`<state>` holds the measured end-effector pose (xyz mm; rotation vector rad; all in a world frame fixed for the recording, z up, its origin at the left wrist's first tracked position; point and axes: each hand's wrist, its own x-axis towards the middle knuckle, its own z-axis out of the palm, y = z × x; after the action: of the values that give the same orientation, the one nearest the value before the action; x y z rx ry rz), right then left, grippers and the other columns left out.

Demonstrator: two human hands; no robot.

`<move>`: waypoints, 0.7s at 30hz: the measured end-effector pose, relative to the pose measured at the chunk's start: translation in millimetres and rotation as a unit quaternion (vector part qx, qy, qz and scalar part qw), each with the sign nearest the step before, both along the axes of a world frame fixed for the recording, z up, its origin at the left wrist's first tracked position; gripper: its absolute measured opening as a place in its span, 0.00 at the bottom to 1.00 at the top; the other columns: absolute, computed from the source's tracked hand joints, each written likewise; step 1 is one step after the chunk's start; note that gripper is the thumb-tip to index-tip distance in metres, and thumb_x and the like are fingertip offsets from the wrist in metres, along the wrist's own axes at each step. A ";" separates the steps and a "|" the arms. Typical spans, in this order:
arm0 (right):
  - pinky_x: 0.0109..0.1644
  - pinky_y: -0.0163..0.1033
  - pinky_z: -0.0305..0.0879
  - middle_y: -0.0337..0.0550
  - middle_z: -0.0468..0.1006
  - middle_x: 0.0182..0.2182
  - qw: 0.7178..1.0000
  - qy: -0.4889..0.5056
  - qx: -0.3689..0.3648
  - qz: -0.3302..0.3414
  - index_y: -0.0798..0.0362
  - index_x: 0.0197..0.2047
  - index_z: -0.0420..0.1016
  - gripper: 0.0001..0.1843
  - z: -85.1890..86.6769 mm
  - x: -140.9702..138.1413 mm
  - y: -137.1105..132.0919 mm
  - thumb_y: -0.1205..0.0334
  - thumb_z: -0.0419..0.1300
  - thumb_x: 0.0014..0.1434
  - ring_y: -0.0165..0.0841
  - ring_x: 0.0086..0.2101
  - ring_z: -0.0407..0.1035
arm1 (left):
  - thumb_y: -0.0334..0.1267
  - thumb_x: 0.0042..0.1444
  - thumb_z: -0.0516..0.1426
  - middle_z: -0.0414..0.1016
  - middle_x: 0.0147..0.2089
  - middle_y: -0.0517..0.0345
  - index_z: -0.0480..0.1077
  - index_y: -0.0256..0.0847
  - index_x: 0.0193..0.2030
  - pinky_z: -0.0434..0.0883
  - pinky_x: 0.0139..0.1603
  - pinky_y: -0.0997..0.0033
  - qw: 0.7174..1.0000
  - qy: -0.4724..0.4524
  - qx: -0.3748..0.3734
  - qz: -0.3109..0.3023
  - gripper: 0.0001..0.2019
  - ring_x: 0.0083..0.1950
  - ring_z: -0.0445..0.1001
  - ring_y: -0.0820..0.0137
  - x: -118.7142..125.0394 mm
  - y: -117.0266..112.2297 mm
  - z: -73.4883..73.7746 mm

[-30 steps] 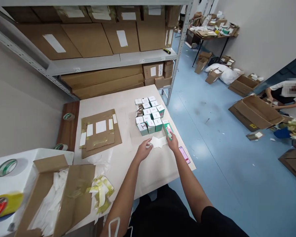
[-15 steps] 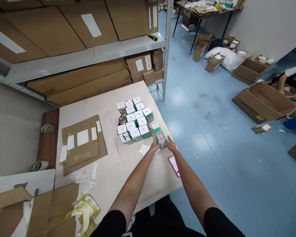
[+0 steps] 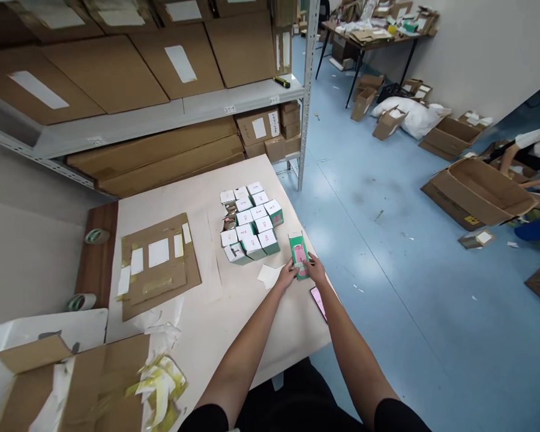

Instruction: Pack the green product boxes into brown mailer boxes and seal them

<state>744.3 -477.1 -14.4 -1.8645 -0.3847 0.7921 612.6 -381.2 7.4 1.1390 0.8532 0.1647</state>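
Note:
A green and pink box (image 3: 299,253) is gripped from both sides near the table's right edge. My left hand (image 3: 288,275) closes on its lower left side, and my right hand (image 3: 315,270) on its lower right side. Just beyond and to the left stand several similar boxes (image 3: 252,217) in rows, white tops with red print facing up. White paper (image 3: 269,275) lies beside my left hand. A phone (image 3: 318,303) with a lit pink screen rests under my right forearm, partly covered by it.
Flattened cardboard (image 3: 159,264) lies on the table's (image 3: 234,318) left part. Tape rolls (image 3: 81,302) sit at the left edge, near an open carton (image 3: 85,390). Shelving (image 3: 175,111) with cartons stands behind. On the right, a person's arm (image 3: 507,161) reaches into a large box (image 3: 481,186).
The green and pink box has been drawn slightly toward me, its upper end now looking different. Both hands have closed more firmly around its lower sides. The view has shifted slightly.

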 end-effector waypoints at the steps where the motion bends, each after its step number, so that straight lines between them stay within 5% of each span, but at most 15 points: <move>1: 0.46 0.47 0.78 0.49 0.83 0.45 1.000 0.013 0.005 -0.004 0.51 0.64 0.77 0.38 5.5 -6.3 -3.8 0.41 0.66 0.54 0.42 0.42 0.79 | 0.45 0.55 0.68 0.74 0.69 0.49 0.61 0.47 0.77 0.76 0.59 0.57 1.000 -0.009 0.017 -0.004 0.43 0.55 0.79 0.60 -6.3 -0.1 3.2; 9: 0.44 0.50 0.79 0.42 0.79 0.39 0.995 0.072 0.065 0.009 0.48 0.67 0.69 0.45 48.5 -85.0 -17.0 0.50 0.70 0.45 0.43 0.39 0.78 | 0.34 0.50 0.66 0.72 0.70 0.48 0.70 0.44 0.71 0.70 0.69 0.51 0.984 -0.028 0.176 -0.010 0.38 0.66 0.74 0.53 -91.3 5.8 36.7; 15: 0.42 0.48 0.77 0.39 0.76 0.35 0.994 0.071 0.059 0.063 0.47 0.54 0.70 0.35 71.4 -177.2 0.4 0.49 0.71 0.43 0.42 0.37 0.77 | 0.31 0.47 0.67 0.70 0.69 0.43 0.73 0.43 0.64 0.78 0.58 0.53 0.983 -0.006 0.163 0.084 0.34 0.62 0.76 0.53 -195.6 -0.3 51.7; 21: 0.43 0.45 0.74 0.36 0.76 0.32 0.989 0.106 0.044 0.096 0.47 0.40 0.67 0.25 85.0 -277.0 17.6 0.42 0.70 0.48 0.39 0.36 0.75 | 0.37 0.49 0.70 0.77 0.60 0.43 0.73 0.41 0.51 0.78 0.56 0.57 0.970 0.010 0.146 0.192 0.22 0.62 0.76 0.54 -296.0 -12.6 51.2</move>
<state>467.3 -459.5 70.6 -1.6571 -0.4608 1.0771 316.6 -393.8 58.6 1.2394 1.0866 0.6163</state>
